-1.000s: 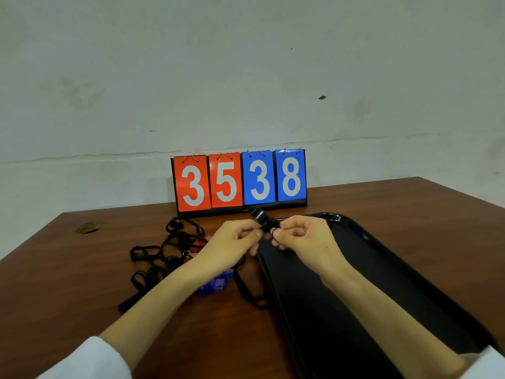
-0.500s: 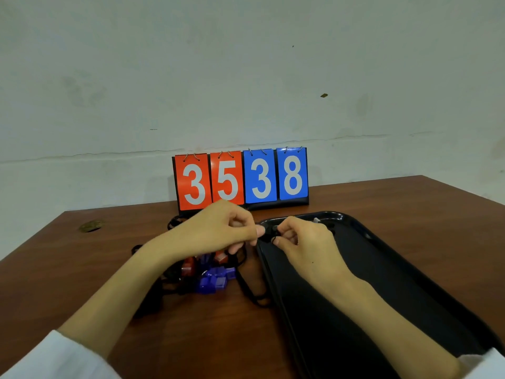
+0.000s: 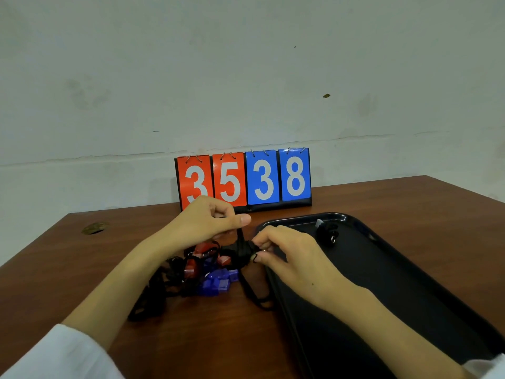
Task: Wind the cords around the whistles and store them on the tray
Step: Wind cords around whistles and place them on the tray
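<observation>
Mostly, the black whistle [image 3: 244, 249] is hard to see: dark cord wraps it, and the fingertips of the right hand [image 3: 284, 253] cover its end. That hand pinches it, just left of the tray [image 3: 396, 283]. The left hand [image 3: 210, 222], fingers curled, pinches the cord [image 3: 240, 234], which runs straight up from the whistle. Under the hands lies a pile of red and blue whistles [image 3: 211, 272]. Another wound whistle [image 3: 326, 232] sits at the tray's far end.

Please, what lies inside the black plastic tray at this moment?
One black whistle bundled in its cord lies near the far end of the black plastic tray. The right hand and forearm cover part of its left side, so that area is unseen.
</observation>
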`<action>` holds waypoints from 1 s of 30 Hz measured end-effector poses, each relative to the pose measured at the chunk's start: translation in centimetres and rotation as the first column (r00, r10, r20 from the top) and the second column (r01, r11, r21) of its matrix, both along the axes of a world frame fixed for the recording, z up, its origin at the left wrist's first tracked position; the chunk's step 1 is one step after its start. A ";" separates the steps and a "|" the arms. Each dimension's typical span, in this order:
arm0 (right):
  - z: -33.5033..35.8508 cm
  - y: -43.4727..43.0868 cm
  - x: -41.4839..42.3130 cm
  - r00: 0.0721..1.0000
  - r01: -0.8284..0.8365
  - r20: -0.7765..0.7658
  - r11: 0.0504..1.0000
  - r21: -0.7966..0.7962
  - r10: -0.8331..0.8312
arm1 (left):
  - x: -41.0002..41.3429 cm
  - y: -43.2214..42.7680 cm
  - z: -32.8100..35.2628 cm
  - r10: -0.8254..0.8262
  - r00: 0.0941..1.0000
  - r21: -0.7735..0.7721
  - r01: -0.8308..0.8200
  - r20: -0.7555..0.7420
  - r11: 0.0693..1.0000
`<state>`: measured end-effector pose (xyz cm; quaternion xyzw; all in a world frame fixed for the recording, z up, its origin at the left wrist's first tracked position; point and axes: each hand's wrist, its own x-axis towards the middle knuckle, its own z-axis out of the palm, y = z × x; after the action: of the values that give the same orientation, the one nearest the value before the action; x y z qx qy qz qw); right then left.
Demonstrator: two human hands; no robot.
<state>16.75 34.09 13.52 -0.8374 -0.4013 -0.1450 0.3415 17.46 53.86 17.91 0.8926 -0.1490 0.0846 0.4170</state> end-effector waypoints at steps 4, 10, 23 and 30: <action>0.0 0.1 -0.1 1.000 -0.003 -0.014 0.996 0.090 0.004 | 0.3 -0.1 -1.0 0.013 0.998 -0.048 -0.017 -0.069 0.999; 0.4 -0.1 0.1 0.992 0.115 -0.081 0.948 0.295 -0.095 | 0.2 -1.7 -2.3 -0.108 0.972 -0.080 0.094 -0.209 0.992; 0.0 -1.0 1.5 0.894 0.448 -0.084 0.878 0.169 -0.440 | -0.4 -2.5 -1.5 -0.164 0.982 0.191 0.179 -0.092 0.965; -0.3 -0.8 1.2 0.956 0.295 0.000 0.955 -0.034 -0.295 | -1.2 -3.6 -0.7 -0.212 0.977 0.281 0.213 -0.033 0.936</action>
<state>17.95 33.25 13.23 -0.8939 -0.2736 -0.1853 0.3030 16.24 50.30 17.16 0.9218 -0.2544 0.0158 0.2920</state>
